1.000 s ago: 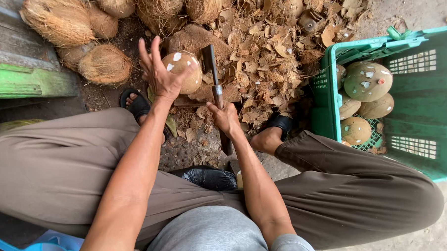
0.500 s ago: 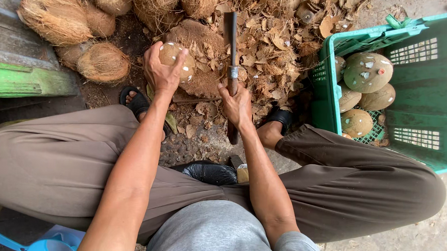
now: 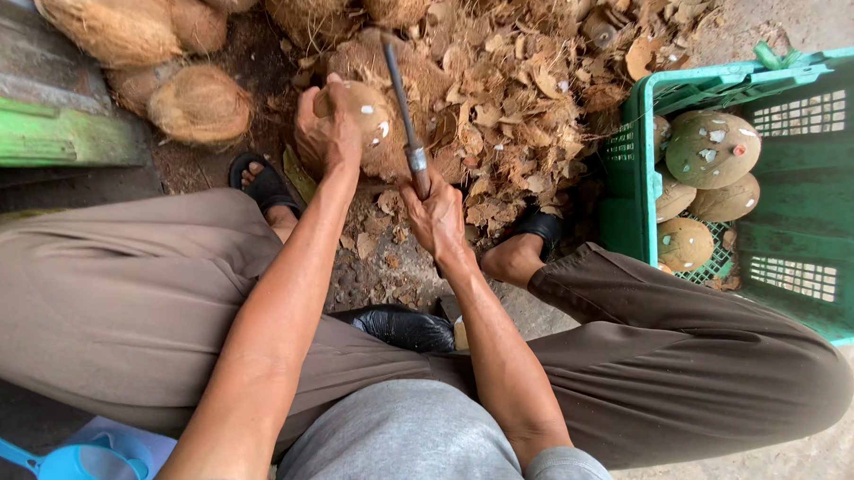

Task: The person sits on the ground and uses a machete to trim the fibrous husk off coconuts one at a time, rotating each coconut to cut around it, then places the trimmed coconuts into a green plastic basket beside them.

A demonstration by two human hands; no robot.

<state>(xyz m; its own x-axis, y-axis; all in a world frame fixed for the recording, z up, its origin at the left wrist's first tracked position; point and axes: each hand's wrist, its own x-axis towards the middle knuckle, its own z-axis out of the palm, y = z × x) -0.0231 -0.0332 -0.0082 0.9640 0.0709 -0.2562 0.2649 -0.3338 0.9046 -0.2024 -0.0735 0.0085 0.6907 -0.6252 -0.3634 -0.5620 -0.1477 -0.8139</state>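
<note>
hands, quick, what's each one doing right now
Left hand: closed on a peeled coconut.
Right hand: closed on the handle of a knife, blade raised beside the coconut.

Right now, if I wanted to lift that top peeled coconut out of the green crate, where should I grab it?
Probably from above, palm over its rounded top: the coconut lies uppermost on the others, near the green crate's far end, so only its upper face is free.
</note>
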